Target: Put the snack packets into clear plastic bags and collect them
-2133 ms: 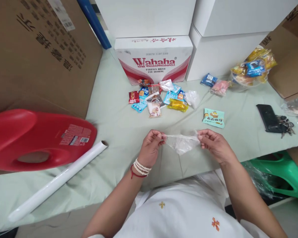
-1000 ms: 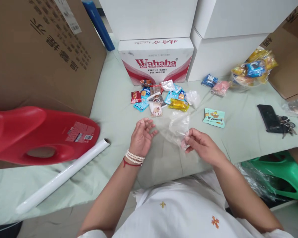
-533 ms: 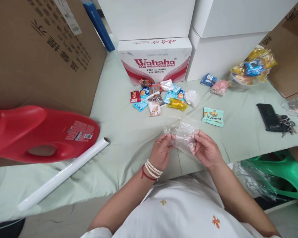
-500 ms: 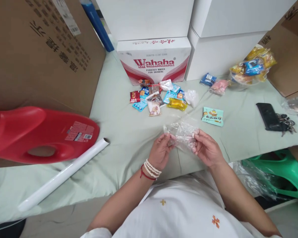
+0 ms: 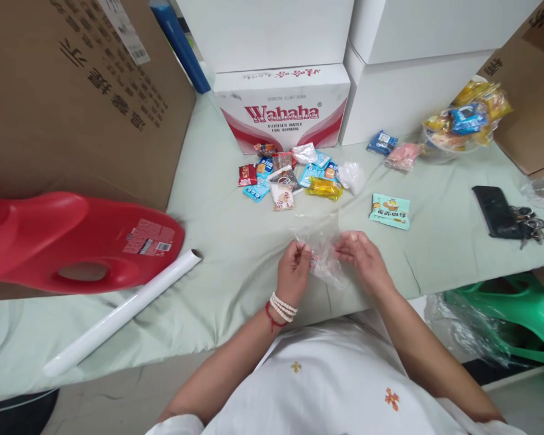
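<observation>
Clear bag, pinched.
Left hand nips it, fingertips together, presumably because it's limp; right hand part-curled alongside, hold I can't tell.

On my feed I see a storage corner, perhaps a storeroom: stacked white boxes, brown cartons, a cloth-covered table.

a thin, clear plastic bag, limp and creased, is between the left hand and the right hand. it is over the near part of the surface.
</observation>
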Tool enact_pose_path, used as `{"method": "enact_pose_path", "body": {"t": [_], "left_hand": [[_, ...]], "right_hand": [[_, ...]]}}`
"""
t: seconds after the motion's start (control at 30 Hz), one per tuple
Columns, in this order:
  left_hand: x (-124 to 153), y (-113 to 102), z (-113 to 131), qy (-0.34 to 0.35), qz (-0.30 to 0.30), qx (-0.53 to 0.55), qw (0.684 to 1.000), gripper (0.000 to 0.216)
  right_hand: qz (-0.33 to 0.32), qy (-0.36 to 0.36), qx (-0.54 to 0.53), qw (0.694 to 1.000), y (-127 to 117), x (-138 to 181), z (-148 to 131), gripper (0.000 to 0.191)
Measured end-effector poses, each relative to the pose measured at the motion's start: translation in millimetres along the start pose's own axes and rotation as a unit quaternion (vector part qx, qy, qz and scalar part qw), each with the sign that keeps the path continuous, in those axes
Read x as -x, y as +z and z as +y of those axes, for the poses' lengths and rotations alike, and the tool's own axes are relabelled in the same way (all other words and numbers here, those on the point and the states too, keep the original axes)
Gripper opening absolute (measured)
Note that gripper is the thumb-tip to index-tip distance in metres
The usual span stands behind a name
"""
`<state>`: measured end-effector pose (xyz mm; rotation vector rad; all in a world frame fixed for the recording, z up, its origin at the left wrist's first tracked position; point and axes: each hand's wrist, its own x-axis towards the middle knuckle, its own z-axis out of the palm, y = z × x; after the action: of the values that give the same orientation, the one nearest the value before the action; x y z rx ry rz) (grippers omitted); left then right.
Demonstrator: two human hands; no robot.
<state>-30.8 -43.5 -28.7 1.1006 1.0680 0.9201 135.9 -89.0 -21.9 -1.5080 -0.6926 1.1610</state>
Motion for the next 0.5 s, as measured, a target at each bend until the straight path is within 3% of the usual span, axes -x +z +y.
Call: {"method": "enact_pose_path", "body": {"t": [0.1, 0.2, 0.33, 0.5], "left_hand": [[7.0, 5.5, -1.2, 0.037, -0.009, -0.034, 0.999, 0.037], [5.5, 4.2, -4.0, 0.016, 0.049, -0.005, 0.999, 0.04], [-8.6, -13.0, -4.9, -0.039, 0.117, 0.066, 0.99, 0.045], [-19.9, -40.3, 0.0, -0.063, 0.119, 0.088, 0.987, 0.043]], "right_hand": [[-0.059, 0.022, -0.005, 0.998, 20.4, 8.3, 2.5, 0.052], [-0.045, 0.053, -0.075, 0.995, 28.9, 5.8, 3.4, 0.048], [-0.008, 0.073, -0.163, 0.984, 15.8, -4.0, -2.3, 0.046], [0.019, 0.07, -0.185, 0.98, -5.4, -9.3, -10.4, 0.046]]}}
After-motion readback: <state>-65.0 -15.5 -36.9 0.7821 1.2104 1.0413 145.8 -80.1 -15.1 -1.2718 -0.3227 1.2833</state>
